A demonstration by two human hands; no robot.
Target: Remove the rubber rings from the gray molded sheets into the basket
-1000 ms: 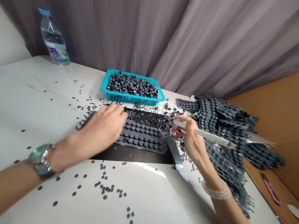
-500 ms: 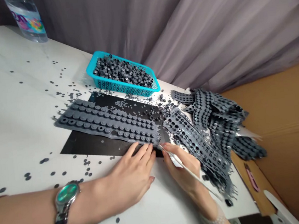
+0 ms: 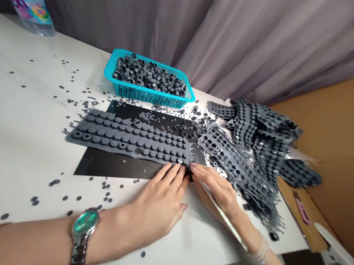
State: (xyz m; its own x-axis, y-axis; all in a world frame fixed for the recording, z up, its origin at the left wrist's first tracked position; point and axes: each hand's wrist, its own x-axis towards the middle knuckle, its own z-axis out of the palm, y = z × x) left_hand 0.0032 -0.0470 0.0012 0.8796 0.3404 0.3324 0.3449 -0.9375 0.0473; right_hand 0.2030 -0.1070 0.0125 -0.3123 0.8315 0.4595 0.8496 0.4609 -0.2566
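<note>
A grey rubber sheet (image 3: 127, 137) studded with round buttons lies across a black mat (image 3: 111, 164) on the white table (image 3: 18, 102). My left hand (image 3: 159, 206) rests flat with fingers stretched out, its tips on the sheet's near right corner. My right hand (image 3: 217, 189) is beside it, fingers closed round a thin white stick (image 3: 220, 212) whose tip points at the same corner. A watch sits on my left wrist and a bead bracelet on my right.
A turquoise basket (image 3: 150, 95) full of grey rubber rings stands behind the mat. A heap of punched-out grey sheets (image 3: 254, 145) lies at the right. Small grey discs (image 3: 103, 186) are scattered over the table. A water bottle (image 3: 33, 14) stands far left; cardboard (image 3: 338, 132) at right.
My left hand came back from the sheet's far end to its near right corner. My right hand dropped to the same corner with the stick. The view swung left and down.
</note>
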